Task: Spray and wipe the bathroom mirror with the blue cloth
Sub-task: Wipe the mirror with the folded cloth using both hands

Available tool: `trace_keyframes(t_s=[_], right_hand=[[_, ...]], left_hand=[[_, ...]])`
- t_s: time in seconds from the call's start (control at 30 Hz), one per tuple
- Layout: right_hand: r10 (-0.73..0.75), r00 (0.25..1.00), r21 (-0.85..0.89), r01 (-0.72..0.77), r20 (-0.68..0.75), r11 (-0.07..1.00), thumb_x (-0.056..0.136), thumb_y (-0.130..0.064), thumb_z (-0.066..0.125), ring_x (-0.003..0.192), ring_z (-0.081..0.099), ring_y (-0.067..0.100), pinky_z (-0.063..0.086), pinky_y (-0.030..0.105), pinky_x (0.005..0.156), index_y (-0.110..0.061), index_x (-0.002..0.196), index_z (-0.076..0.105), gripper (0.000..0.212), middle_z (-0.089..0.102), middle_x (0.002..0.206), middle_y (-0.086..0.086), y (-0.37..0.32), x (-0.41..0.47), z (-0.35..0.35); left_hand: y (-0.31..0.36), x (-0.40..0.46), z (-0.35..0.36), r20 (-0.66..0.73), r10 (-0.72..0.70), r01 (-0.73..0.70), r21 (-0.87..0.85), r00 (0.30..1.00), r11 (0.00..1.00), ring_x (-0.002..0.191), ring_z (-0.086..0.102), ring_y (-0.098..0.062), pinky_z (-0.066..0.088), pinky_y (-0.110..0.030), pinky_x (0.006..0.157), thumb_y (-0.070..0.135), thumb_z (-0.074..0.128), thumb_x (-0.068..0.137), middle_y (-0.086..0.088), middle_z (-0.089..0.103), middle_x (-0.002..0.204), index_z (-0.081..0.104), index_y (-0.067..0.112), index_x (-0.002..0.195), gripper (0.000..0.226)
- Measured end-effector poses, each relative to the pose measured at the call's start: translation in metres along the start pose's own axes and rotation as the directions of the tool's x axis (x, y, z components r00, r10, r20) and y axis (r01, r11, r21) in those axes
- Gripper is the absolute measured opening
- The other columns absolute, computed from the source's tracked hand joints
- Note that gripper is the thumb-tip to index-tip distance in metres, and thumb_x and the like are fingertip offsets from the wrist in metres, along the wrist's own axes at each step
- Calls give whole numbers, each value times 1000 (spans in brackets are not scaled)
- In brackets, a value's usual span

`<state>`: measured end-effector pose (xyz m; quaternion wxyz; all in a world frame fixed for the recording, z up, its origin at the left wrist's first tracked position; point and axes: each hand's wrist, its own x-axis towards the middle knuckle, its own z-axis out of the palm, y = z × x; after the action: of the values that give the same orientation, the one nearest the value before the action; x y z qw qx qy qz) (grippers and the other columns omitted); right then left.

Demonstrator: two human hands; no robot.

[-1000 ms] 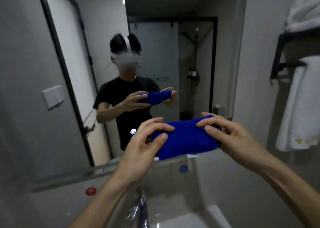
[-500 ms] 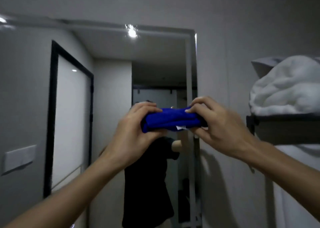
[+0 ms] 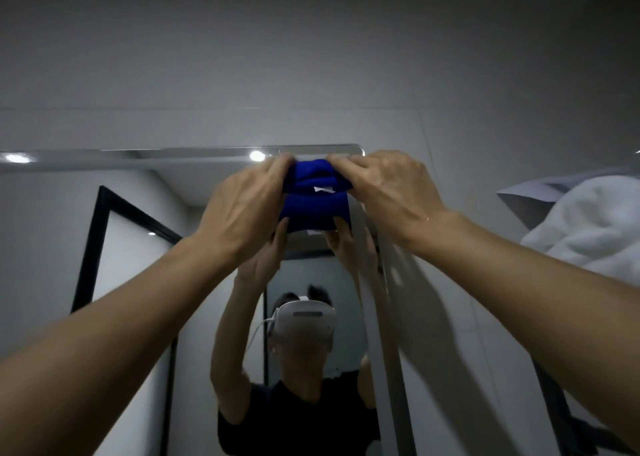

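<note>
Grey bathroom wall fills the upper half of the view, with the bathroom mirror mounted below it; the mirror's top edge and rounded upper right corner lie level with the raised hands. The blue cloth is folded into a thick pad and held up at that upper right corner, apparently against or just in front of the glass, though contact cannot be confirmed from this angle. The left hand grips the cloth's left end, fingers curled over its top. The right hand grips the right end in the same manner. A 2-handed hold on a compact pad likely serves to spread pressure evenly, and a start at the top corner would let the wipe proceed downward over the glass. A small white tag shows on the cloth's front fold.

Both thumbs and the far face of the cloth are hidden from direct view; the reflection shows 2 raised hands beneath the pad. A white towel sits on a shelf at the right, partly cut off by the frame edge. No spray bottle is in view, and whether the glass is wet cannot be made out. The mirror's lower part is outside the frame.
</note>
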<state>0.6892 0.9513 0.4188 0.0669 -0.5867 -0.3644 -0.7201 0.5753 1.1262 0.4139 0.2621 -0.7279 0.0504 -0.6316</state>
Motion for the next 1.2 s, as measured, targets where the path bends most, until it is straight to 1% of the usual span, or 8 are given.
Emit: trace_keyframes(t_s=[0.1, 0.2, 0.43, 0.53, 0.67, 0.77, 1.1, 1.2], right_hand=[[6, 1000, -83, -7, -6, 996, 79, -11, 72, 80, 66, 36, 53, 41, 75, -5, 104, 68, 26, 71, 89, 15, -11, -11, 26], [21, 1000, -112, -21, -1, 994, 77, -2, 65, 109, 64, 43, 51, 50, 96, 9, 117, 65, 41, 67, 116, 29, -26, -37, 46], [25, 999, -120, -19, 47, 993, 77, -3, 67, 124, 55, 44, 41, 53, 103, 12, 131, 53, 58, 55, 133, 33, -32, -56, 58], [56, 996, -54, -52, 69, 997, 81, 1, 67, 127, 51, 47, 41, 54, 103, 12, 136, 47, 60, 49, 137, 36, -25, -48, 61], [96, 993, -42, -93, 72, 995, 97, -3, 49, 146, 28, 40, 19, 39, 119, 5, 150, 26, 59, 27, 155, 29, -10, -18, 56], [121, 986, -42, -117, 113, 992, 103, -12, 35, 151, 14, 30, 13, 36, 122, -3, 156, 12, 58, 15, 162, 19, 4, 10, 53], [166, 976, 24, -171, 140, 985, 98, -18, 52, 118, 50, 31, 41, 39, 90, -10, 143, 40, 48, 52, 131, 12, 22, 66, 55], [192, 976, 50, -198, 104, 979, 98, -17, 52, 122, 48, 30, 41, 40, 93, -10, 144, 39, 48, 51, 134, 12, 20, 65, 57]], left_hand=[[3, -11, 25, 56, 53, -59, 126, 997, 990, 112, 62, -45, 54, -49, 86, 13, 75, 80, -25, 56, 136, 44, 10, 146, 73], [16, -30, 44, 99, 80, -106, 303, 992, 947, 135, 45, -43, 35, -52, 113, 19, 71, 83, -29, 46, 146, 44, 1, 145, 70], [30, -36, 53, 121, 144, -178, 355, 982, 918, 114, 63, -42, 52, -48, 96, 6, 81, 67, -29, 60, 130, 60, -9, 125, 64], [16, -21, 54, 68, 163, -176, 331, 984, 927, 128, 53, -43, 42, -46, 106, 2, 68, 78, -29, 50, 142, 47, -8, 139, 65], [0, 14, 50, 45, 175, -181, 236, 983, 955, 145, 31, -38, 21, -39, 119, 6, 45, 95, -24, 28, 158, 27, -3, 151, 60], [-9, 41, 46, 63, 131, -140, 182, 989, 973, 149, 23, -33, 13, -34, 120, 7, 52, 97, -18, 23, 161, 22, 3, 154, 64], [-16, 82, 40, 95, 6, -17, 115, 995, 993, 136, 41, -36, 35, -47, 109, 4, 60, 91, -19, 42, 150, 36, 6, 149, 63], [-16, 85, 39, 101, -12, 1, 108, 995, 994, 135, 42, -35, 35, -45, 109, 4, 61, 91, -17, 43, 150, 35, 7, 149, 64]])
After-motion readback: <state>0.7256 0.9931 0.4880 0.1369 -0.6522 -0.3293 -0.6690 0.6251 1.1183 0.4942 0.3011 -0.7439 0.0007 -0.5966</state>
